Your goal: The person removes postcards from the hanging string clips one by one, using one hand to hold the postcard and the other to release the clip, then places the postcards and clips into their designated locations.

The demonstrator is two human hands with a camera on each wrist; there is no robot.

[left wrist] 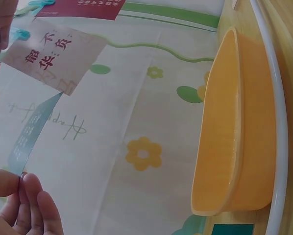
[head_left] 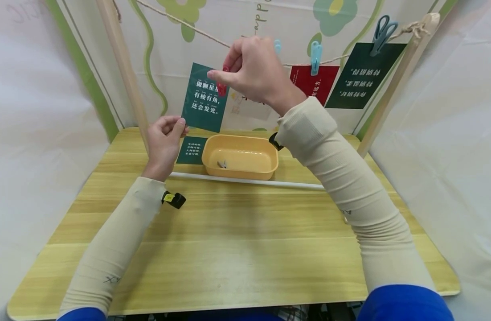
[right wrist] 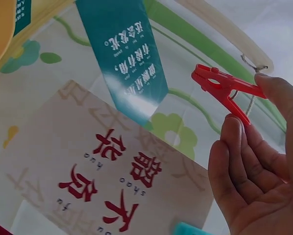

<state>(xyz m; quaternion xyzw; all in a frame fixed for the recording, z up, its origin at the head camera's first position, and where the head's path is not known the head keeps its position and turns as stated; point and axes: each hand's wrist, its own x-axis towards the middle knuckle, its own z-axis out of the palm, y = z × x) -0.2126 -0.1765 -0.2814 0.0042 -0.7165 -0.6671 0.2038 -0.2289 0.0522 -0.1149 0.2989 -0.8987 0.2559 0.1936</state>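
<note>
My left hand (head_left: 165,140) pinches a dark green card (head_left: 201,118) with white lettering at its lower left corner and holds it upright beneath the rope (head_left: 197,30). Above and right of that card, my right hand (head_left: 261,67) pinches a red clothespin (right wrist: 230,84) by its handle ends between thumb and fingers. In the right wrist view its nose points toward the green card's side, apart from the card. Behind the right hand hangs a pale card (right wrist: 63,142) with red lettering, partly hidden in the head view, with a light blue clothespin (head_left: 277,46) at the rope.
A red card (head_left: 299,73) and another green card (head_left: 349,96) hang at right from blue clothespins. Wooden posts (head_left: 123,62) carry the rope. On the table stands a yellow bin (head_left: 240,139) with small grey clips inside, beside a green card (head_left: 191,154) and a white rod (head_left: 245,180).
</note>
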